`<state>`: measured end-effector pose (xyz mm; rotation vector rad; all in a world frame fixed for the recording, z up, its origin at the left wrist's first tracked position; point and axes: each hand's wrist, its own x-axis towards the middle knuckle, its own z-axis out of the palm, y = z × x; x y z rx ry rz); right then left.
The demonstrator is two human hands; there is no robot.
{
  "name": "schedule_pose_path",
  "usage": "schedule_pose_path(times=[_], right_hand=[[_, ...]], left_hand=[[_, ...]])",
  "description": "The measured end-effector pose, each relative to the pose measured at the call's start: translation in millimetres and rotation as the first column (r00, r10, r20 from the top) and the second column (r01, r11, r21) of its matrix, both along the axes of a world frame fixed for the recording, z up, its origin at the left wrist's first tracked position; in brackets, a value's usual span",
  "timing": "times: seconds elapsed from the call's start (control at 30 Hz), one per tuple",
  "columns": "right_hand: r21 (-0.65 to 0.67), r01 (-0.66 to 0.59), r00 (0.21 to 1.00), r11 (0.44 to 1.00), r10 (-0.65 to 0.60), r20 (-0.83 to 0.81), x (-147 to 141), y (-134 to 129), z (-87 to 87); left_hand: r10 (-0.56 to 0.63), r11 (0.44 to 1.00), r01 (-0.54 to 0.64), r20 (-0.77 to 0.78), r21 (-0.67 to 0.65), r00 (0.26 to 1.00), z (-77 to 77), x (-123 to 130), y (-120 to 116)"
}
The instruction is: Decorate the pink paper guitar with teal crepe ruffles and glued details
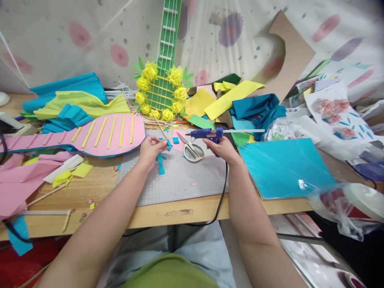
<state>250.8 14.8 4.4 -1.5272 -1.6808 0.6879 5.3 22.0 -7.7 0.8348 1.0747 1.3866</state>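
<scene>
My right hand (222,149) is wrapped round a blue hot glue gun (207,134), its nozzle pointing left and a white glue stick (247,131) coming out of the back. Between the fingertips of my left hand (152,150) is a small crumpled piece of blue paper (169,145), with a thin stick (159,125) near the fingers. A cut blue paper strip (161,164) lies just below on the grey cutting mat (186,184). Scissors (193,151) rest between my hands, blades over a pink paper square (179,138) with a blue scrap (175,141) on it.
A pink paddle-shaped piece with yellow strips (111,136) lies at left. Behind stands a green guitar-like model (165,88) ringed with yellow paper flowers. Blue sheets (288,168) lie right, a plastic-wrapped roll (354,204) farther right. The glue gun's black cord (223,192) crosses the table edge.
</scene>
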Motion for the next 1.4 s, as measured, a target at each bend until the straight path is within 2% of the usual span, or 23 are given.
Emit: schedule_pose_path(times=[0.23, 0.43, 0.67, 0.77, 0.9, 1.03, 1.1, 1.17, 1.23, 1.3, 1.4], right_hand=[[0.016, 0.128, 0.992, 0.992, -0.128, -0.003, 11, 5, -1.9], [0.057, 0.311, 0.950, 0.949, -0.311, 0.000, 6, 17, -14.6], [0.064, 0.338, 0.919, 0.939, -0.344, 0.193, -12, 30, -32.6], [0.026, 0.347, 0.900, 0.937, -0.341, 0.271, -16, 33, -35.9], [0.026, 0.331, 0.901, 0.943, -0.324, 0.290, -14, 28, -30.2], [0.123, 0.361, 0.836, 0.924, -0.380, 0.396, -5, 7, -5.8], [0.003, 0.322, 0.851, 0.947, -0.291, 0.437, -7, -3, 7.4], [-0.131, 0.155, 0.916, 0.979, -0.094, 0.389, -18, -9, 14.5], [-0.111, -0.057, 0.973, 0.992, 0.080, 0.215, -37, -10, 13.4], [-0.058, -0.219, 0.975, 0.974, 0.221, 0.025, -61, -7, 5.9], [-0.012, -0.285, 0.957, 0.958, 0.284, -0.052, -87, -1, -8.1]], left_hand=[[0.002, 1.000, -0.001, 0.080, -0.013, 0.997, -1.0, 0, 1], [0.040, 0.999, -0.040, 0.138, -0.003, 0.990, 2.6, 2, 1], [0.073, 0.997, -0.075, 0.109, 0.007, 0.991, 1.6, 2, 2], [0.064, 0.998, -0.065, 0.095, 0.007, 0.993, 1.1, 3, 1], [0.033, 0.999, -0.033, 0.088, -0.005, 0.996, -0.4, 4, 0], [0.005, 1.000, -0.003, 0.090, -0.020, 0.996, -2.4, 4, 0], [0.006, 1.000, -0.003, 0.092, -0.026, 0.996, -3.5, 4, 1], [0.006, 0.999, -0.002, 0.095, -0.032, 0.995, -4.7, 5, 2], [-0.002, 0.999, 0.005, 0.094, -0.035, 0.996, -5.7, 7, 1], [-0.019, 0.999, 0.022, 0.083, -0.031, 0.996, -6.4, 10, 0], [-0.059, 0.998, 0.060, 0.043, -0.014, 0.997, -6.7, 15, -3]])
